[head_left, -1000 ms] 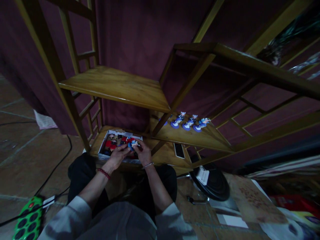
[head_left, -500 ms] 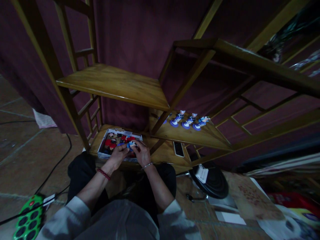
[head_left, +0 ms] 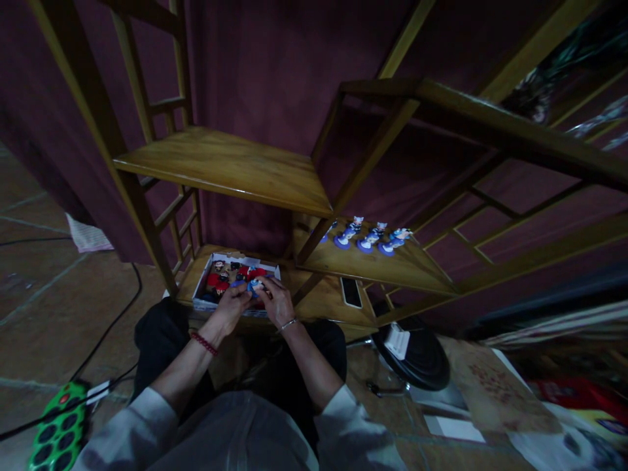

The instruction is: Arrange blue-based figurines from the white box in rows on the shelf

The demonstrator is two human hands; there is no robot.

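Here, left hand (head_left: pixel 232 309): our fingers grasp blue-white figurine (head_left: pixel 255 286)
Right hand (head_left: pixel 277 301): fingers grasping it too
Box (head_left: pixel 206 303): beneath

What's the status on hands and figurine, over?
Left hand and right hand both on blue-and-white figurine. Figurine held at front edge of open box. Nothing visibly blocking the hands; phone lies off to the right.
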